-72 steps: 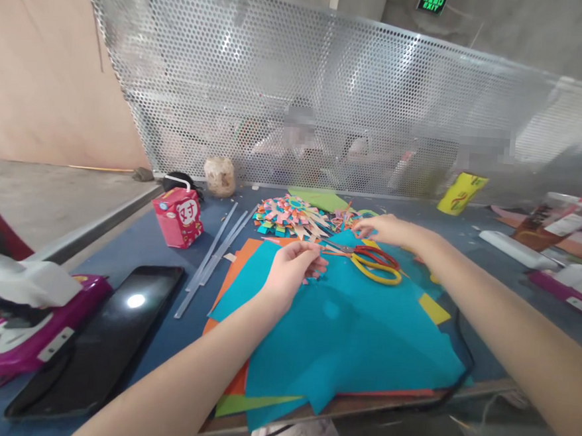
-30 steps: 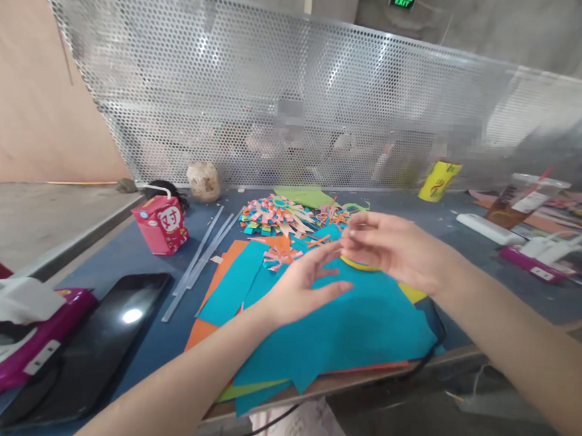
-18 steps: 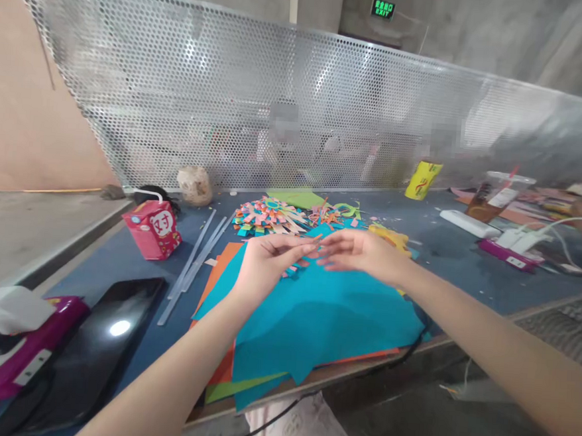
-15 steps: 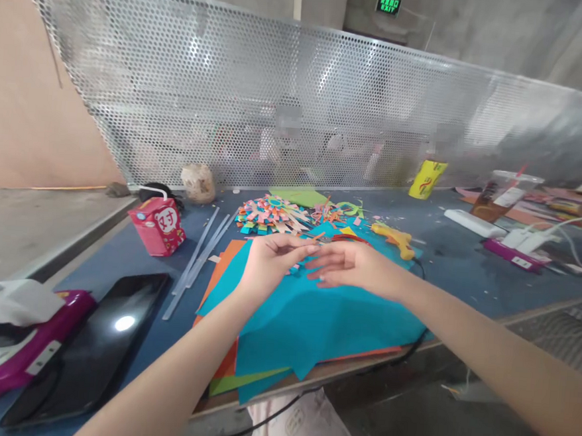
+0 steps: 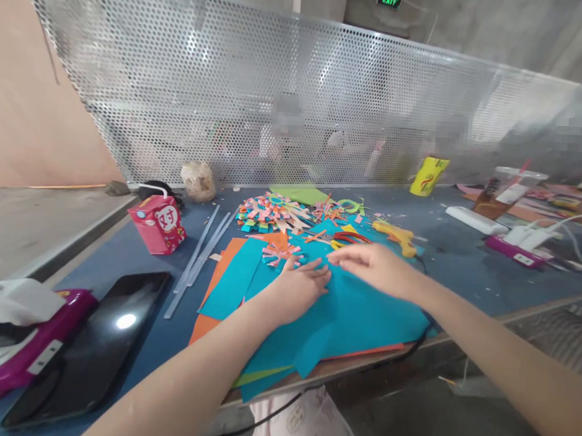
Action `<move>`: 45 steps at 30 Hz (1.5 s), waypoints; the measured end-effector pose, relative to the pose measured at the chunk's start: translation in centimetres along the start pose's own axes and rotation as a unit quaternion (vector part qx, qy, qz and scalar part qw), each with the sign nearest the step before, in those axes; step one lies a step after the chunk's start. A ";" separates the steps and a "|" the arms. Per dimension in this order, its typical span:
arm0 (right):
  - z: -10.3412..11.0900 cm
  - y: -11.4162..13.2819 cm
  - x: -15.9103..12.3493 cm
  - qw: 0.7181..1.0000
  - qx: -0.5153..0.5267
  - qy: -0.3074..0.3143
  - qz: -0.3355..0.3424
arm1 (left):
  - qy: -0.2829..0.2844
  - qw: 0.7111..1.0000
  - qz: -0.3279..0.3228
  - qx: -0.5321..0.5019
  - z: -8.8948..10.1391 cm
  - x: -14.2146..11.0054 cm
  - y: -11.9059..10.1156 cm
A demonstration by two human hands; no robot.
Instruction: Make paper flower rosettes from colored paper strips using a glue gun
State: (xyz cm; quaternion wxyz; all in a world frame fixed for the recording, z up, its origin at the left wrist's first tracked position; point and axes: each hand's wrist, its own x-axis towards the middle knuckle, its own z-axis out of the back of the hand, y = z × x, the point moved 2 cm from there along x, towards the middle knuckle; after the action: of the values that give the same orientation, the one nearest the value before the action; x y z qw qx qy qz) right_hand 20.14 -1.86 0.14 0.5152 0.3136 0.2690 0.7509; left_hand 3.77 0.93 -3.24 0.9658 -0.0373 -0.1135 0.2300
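Note:
My left hand [image 5: 300, 286] lies over blue paper sheets [image 5: 378, 317] with its fingers spread and nothing visible in it. Just past its fingertips sits a small fringed paper flower [image 5: 281, 252] in orange, pink and blue. To the right, my right hand [image 5: 374, 269] hovers low over the same sheets, fingers stretched toward the left hand and holding nothing I can see. Beyond it lie scissors [image 5: 350, 237] with red handles. A larger fringed paper flower [image 5: 271, 211] rests farther back, beside a heap of paper strips [image 5: 329, 211]. A yellow glue gun [image 5: 394, 237] lies to the right.
Clear glue sticks [image 5: 201, 251], a pink drink carton [image 5: 158, 223], a phone [image 5: 87, 350] and a purple power strip [image 5: 27, 352] are on the left. A plastic drink cup [image 5: 505, 193] stands at right. A perforated metal screen [image 5: 259, 96] runs along the back.
My hands, close together half a second ago, have parted. The left hand has come down onto the paper nearer me, and the right has shifted slightly right. The small flower and scissors now show.

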 end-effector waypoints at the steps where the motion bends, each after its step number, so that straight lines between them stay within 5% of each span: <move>1: -0.6 -0.6 -0.3 0.997 -0.070 0.017 0.001 | 0.011 1.000 0.001 0.012 -0.2 -0.1 -0.3; 4: -2.4 -1.8 -1.6 0.983 -0.171 0.059 0.012 | 0.037 0.999 0.000 0.019 -0.1 -0.5 -1.1; 11: -3.1 -4.0 -3.1 0.981 -0.185 0.051 0.030 | 0.081 0.995 -0.048 -0.042 0.1 -1.3 -3.9; 16: -3.4 -4.6 -3.2 0.981 -0.179 0.052 0.049 | 0.103 0.993 0.063 -0.016 -0.1 -1.3 -4.4; 20: -3.5 -4.3 -3.3 0.982 -0.176 0.056 0.047 | 0.098 0.993 -0.019 -0.060 -0.1 -1.5 -4.9; 25: -3.5 -4.5 -3.4 0.988 -0.143 0.039 0.040 | 0.101 0.992 0.076 -0.026 -0.1 -1.6 -4.5; 29: -3.1 -4.4 -3.5 0.994 -0.096 0.039 0.042 | 0.090 0.988 -0.015 -0.125 0.4 -1.7 -5.0; 32: -2.5 -3.8 -3.5 0.995 0.043 0.078 0.040 | 0.054 0.973 -0.027 -0.224 1.2 -1.6 -4.6; 34: -2.1 -3.4 -3.3 0.973 0.214 0.086 0.007 | 0.013 0.962 -0.002 -0.272 1.7 -1.3 -3.7; 38: -2.0 -2.8 -2.8 0.863 0.483 0.081 -0.121 | -0.080 0.943 -0.007 -0.322 2.4 -0.8 -2.4; 41: -2.1 -2.5 -2.4 0.829 0.528 0.055 -0.173 | -0.113 0.968 -0.017 -0.225 2.5 -0.8 -2.2; 45: -1.9 -2.1 -2.3 0.827 0.515 0.048 -0.220 | -0.142 0.980 -0.009 -0.137 2.6 -1.0 -2.6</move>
State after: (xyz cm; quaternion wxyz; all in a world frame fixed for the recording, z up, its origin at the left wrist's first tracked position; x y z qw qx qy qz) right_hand 20.65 -3.51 -3.11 0.4174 0.4290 0.7029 0.3842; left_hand 3.39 -1.75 -0.56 0.9276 -0.1349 -0.2801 0.2070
